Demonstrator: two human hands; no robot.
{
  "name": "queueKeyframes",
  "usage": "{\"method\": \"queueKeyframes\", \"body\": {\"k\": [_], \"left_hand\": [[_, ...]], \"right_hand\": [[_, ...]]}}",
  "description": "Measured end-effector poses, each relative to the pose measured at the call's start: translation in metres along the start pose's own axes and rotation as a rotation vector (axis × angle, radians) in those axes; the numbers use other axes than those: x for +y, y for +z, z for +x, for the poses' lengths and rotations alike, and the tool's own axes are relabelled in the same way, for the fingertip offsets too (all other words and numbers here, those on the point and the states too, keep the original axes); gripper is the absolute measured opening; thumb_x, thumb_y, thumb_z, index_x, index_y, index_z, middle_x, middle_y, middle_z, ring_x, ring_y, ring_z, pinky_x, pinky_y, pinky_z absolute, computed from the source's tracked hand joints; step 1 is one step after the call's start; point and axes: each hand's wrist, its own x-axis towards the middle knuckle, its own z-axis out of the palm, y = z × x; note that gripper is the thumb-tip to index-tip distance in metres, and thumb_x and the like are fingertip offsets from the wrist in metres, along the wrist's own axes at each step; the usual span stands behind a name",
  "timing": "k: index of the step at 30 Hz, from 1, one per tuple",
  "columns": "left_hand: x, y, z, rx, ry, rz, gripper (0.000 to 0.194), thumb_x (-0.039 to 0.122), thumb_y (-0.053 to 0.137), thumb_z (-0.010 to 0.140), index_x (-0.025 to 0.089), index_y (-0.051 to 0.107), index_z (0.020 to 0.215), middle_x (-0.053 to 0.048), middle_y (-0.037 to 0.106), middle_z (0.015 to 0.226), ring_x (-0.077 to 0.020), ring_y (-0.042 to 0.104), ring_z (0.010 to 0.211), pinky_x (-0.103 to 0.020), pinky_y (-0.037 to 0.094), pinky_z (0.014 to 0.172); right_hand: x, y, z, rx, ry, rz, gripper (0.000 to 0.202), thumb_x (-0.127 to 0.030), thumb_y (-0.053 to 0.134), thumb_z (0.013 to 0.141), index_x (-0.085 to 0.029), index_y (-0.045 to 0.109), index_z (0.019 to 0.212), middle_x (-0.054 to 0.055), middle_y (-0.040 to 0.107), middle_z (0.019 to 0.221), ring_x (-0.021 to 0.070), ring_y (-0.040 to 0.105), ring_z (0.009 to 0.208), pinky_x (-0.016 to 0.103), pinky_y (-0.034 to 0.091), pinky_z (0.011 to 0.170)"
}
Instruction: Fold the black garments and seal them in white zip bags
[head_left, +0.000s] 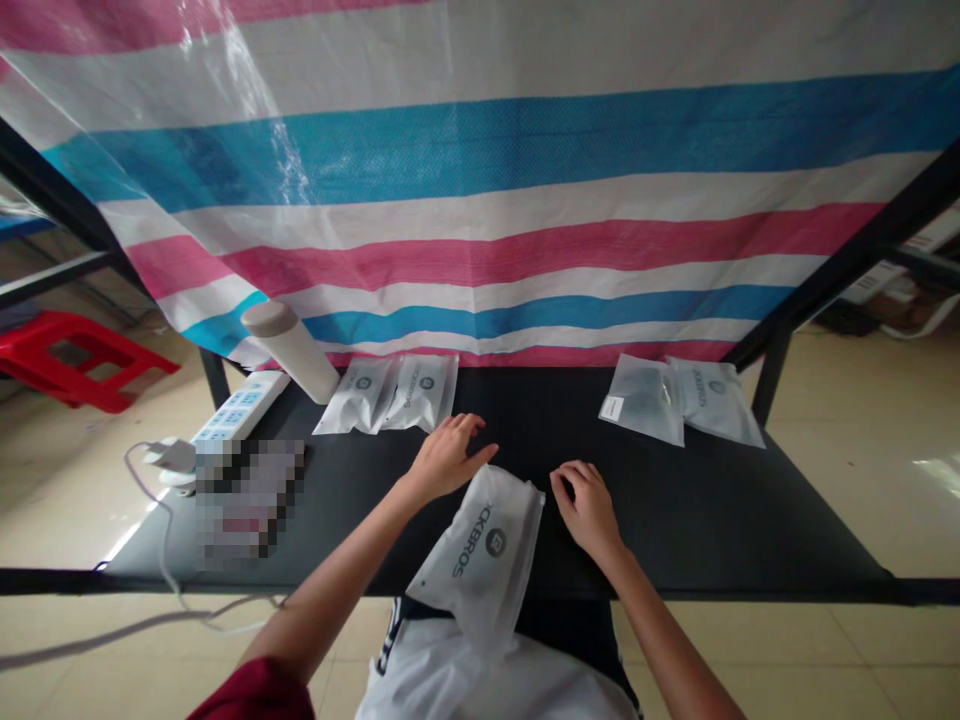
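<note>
A frosted white bag (487,550) with dark lettering lies at the near edge of the black table, its lower end hanging over. My left hand (448,458) is above its top left corner, fingers apart, holding nothing. To the right of the bag, my right hand (587,503) has its fingers curled together, and whether anything small is inside cannot be made out. Two similar filled bags (421,392) stand side by side at the back, beyond my left hand. At the back right, a flat clear bag (646,398) with a small white label overlaps a printed bag (716,400).
A white bottle (292,350) leans at the back left beside a power strip (240,412) with a plugged-in charger and cable. A blurred-out item (247,500) lies nearby. A striped sheet (480,180) hangs behind the table. A red stool (90,360) stands left.
</note>
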Motion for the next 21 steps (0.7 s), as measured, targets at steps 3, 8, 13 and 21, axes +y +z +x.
{"method": "queueKeyframes", "body": {"k": [3,8,13,21], "left_hand": [[0.019,0.019,0.011,-0.047,0.227,-0.082,0.023,0.032,0.057,0.088,0.018,0.060,0.107,-0.007,0.067,0.103,-0.0210,0.064,0.096,-0.034,0.049,0.087],[0.036,0.055,0.017,-0.327,0.271,-0.036,0.016,0.024,0.052,0.089,0.017,0.065,0.093,-0.006,0.071,0.089,-0.0187,0.069,0.081,-0.028,0.052,0.071],[0.035,0.068,0.006,-0.329,0.245,0.032,0.028,0.028,0.045,0.094,0.015,0.068,0.084,-0.009,0.070,0.085,-0.0222,0.068,0.084,-0.033,0.050,0.075],[0.028,0.064,-0.009,-0.372,0.226,-0.164,0.013,0.032,0.061,0.085,0.025,0.071,0.088,0.000,0.072,0.089,-0.0192,0.065,0.090,-0.031,0.044,0.085]], "right_hand": [[-0.018,0.007,-0.004,-0.090,0.003,-0.018,0.031,-0.031,0.040,0.098,-0.021,0.060,0.077,0.007,0.063,0.078,0.0239,0.058,0.080,0.039,0.043,0.077],[-0.020,0.011,-0.010,-0.078,0.050,0.034,0.025,-0.029,0.041,0.097,-0.021,0.058,0.081,0.008,0.063,0.079,0.0247,0.057,0.079,0.038,0.041,0.076],[-0.012,0.011,-0.014,-0.075,0.062,0.107,0.019,-0.031,0.044,0.096,-0.021,0.057,0.087,0.007,0.064,0.083,0.0246,0.057,0.082,0.037,0.041,0.079],[-0.023,0.007,-0.013,-0.124,0.104,0.146,0.035,-0.036,0.039,0.098,-0.021,0.057,0.072,0.006,0.062,0.075,0.0229,0.057,0.079,0.034,0.037,0.077]]}}
